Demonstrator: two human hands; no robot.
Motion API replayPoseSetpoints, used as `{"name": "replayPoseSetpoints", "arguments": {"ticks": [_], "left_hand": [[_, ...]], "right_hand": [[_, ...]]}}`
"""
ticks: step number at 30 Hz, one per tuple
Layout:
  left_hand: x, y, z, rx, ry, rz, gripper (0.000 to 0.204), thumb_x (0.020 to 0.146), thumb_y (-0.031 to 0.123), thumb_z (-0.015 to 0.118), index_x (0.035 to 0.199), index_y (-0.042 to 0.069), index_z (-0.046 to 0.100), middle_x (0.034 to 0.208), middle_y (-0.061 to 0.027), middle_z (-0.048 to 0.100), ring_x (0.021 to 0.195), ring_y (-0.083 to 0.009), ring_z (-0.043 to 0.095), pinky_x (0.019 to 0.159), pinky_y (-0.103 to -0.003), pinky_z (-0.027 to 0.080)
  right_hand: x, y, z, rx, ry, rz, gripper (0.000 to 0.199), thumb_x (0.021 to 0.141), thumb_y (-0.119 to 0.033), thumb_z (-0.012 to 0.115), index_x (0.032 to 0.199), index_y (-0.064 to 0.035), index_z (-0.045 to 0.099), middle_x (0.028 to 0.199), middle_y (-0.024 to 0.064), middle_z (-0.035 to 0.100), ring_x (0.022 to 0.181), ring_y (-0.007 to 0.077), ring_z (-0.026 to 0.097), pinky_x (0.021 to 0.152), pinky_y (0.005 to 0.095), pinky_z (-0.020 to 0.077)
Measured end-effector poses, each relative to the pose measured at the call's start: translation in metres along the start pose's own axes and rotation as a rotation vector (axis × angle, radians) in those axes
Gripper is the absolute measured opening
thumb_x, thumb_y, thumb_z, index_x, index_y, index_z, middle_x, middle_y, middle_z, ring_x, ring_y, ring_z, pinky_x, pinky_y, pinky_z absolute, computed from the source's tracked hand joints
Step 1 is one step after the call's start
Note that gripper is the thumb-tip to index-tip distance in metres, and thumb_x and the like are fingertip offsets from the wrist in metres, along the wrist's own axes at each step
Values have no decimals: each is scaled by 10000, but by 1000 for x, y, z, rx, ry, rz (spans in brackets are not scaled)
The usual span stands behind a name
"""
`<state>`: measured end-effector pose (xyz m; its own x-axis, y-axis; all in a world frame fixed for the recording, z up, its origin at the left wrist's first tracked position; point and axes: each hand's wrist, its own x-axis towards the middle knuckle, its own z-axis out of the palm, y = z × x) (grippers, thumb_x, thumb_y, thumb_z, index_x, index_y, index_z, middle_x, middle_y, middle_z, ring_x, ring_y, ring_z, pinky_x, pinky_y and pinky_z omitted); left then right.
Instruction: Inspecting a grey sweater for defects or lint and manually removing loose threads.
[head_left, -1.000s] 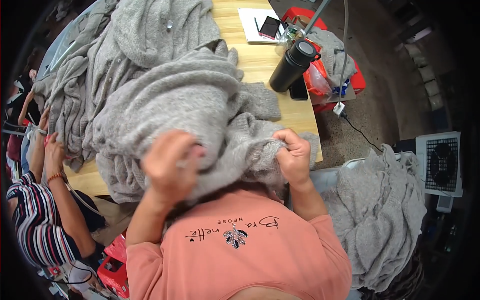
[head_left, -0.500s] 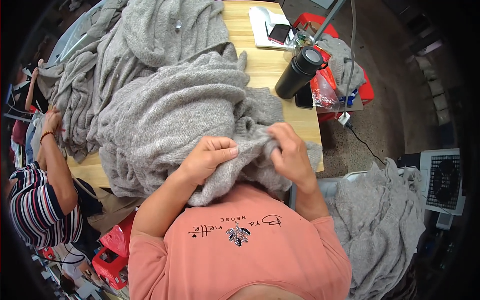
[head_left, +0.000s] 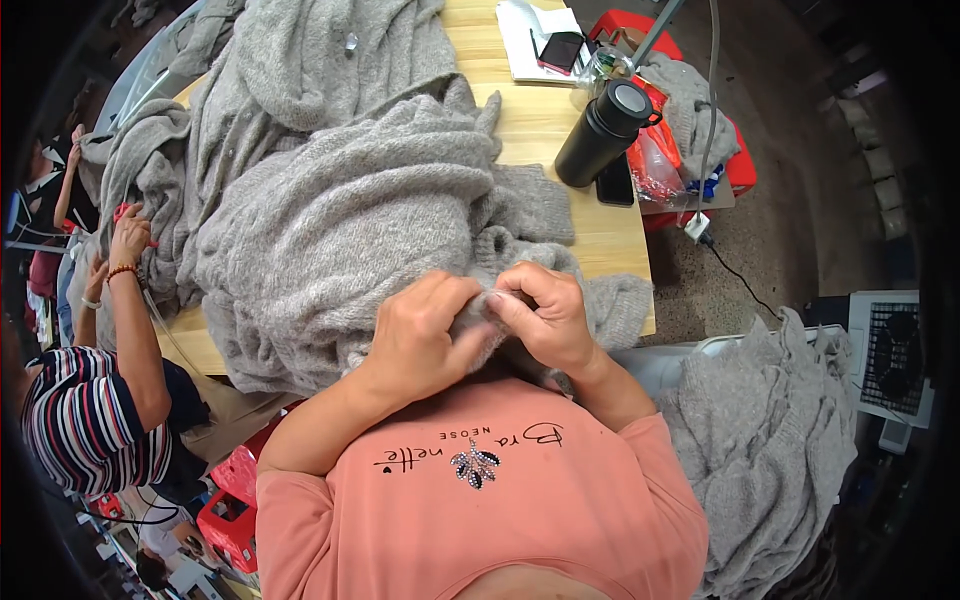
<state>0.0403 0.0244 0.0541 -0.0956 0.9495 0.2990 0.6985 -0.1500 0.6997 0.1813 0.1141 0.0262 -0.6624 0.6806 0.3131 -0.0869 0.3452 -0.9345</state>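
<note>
A heap of fuzzy grey knitwear (head_left: pixel 350 220) covers the near part of the wooden table, and the piece I handle hangs over the edge toward my chest. My left hand (head_left: pixel 428 330) is closed on a fold of this grey knit garment, its thumb pointing to the right. Close against it, my right hand (head_left: pixel 545 315) pinches the same fabric between thumb and index finger. The fingertips of both hands almost meet. A ribbed, sleeve-like part (head_left: pixel 620 305) of knit lies just right of my right hand. What lies beneath the fingers is hidden.
A black bottle (head_left: pixel 603 132) stands on the table (head_left: pixel 530 125) at the right, beside a dark phone (head_left: pixel 615 185). Farther back lie papers (head_left: pixel 520 45). More grey knitwear (head_left: pixel 760 440) fills a bin at my right. A co-worker in a striped shirt (head_left: pixel 85 415) handles knitwear at the left.
My hands have come closer together, the left moving right and the right slightly left and down. The fabric between them is bunched up. The co-worker's hand now holds something red.
</note>
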Motion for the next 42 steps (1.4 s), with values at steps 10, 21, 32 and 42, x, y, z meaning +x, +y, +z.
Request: {"name": "replayPoseSetpoints", "arguments": {"ticks": [10, 21, 32, 42], "left_hand": [[-4, -15, -4, -563, -157, -428, 45, 738, 27, 607, 761, -12, 605, 628, 20, 542, 578, -30, 448, 489, -200, 348], [-3, -27, 1, -485, -259, -402, 65, 717, 37, 633, 762, -8, 626, 641, 10, 588, 565, -27, 477, 505, -175, 371], [-1, -50, -38, -1067, -24, -583, 55, 761, 65, 603, 771, 11, 607, 740, -24, 621, 666, -59, 537, 637, -205, 421], [2, -46, -38, -1088, 91, -625, 52, 740, 25, 597, 790, 13, 593, 755, -15, 607, 675, -63, 535, 646, -206, 416]], "right_hand": [[-2, 5, -4, 125, -221, 109, 43, 762, -1, 570, 805, 7, 574, 651, 42, 526, 562, 91, 478, 496, 238, 369], [-9, 3, 10, -245, -114, -105, 90, 687, 17, 556, 772, -11, 554, 645, 120, 505, 575, 290, 517, 497, 358, 404], [-27, 33, -42, 11, -62, 167, 490, 644, -203, 709, 1056, -9, 529, 992, 84, 539, 886, 165, 535, 784, 296, 428], [-39, 43, -16, -111, 112, 168, 185, 716, 49, 579, 900, 28, 581, 798, 78, 593, 729, 140, 556, 656, 251, 440]]}}
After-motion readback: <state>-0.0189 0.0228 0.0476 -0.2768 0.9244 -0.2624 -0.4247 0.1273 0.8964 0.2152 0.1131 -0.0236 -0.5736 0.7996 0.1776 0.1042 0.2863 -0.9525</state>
